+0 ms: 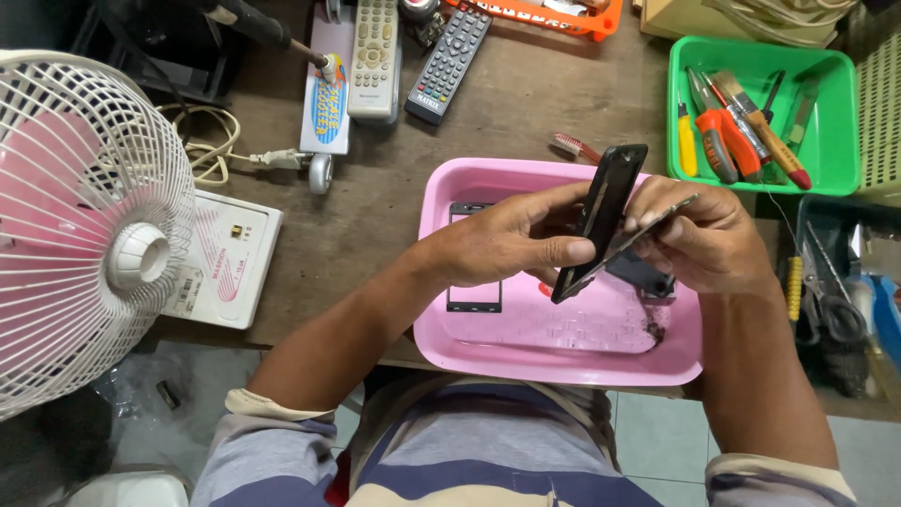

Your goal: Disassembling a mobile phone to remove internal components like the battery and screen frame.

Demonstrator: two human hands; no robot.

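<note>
Over a pink plastic tray point(554, 361), my left hand point(511, 239) grips a black phone frame point(605, 202) that stands on edge, thumb along its lower side. My right hand point(704, 239) holds a thin dark panel point(648, 235) that meets the frame at its lower end and splays away from it at the top. In the tray lie a flat dark screen panel point(472, 299), partly hidden by my left hand, a small black part point(646, 274) and some dark crumbs near the right wall.
A green bin point(835, 160) of screwdrivers and brushes stands at the back right. Two remote controls point(413, 47), a toothbrush point(572, 145) and a white box point(221, 258) lie on the wooden table. A table fan point(84, 225) fills the left side. Scissors and tools point(835, 310) lie right.
</note>
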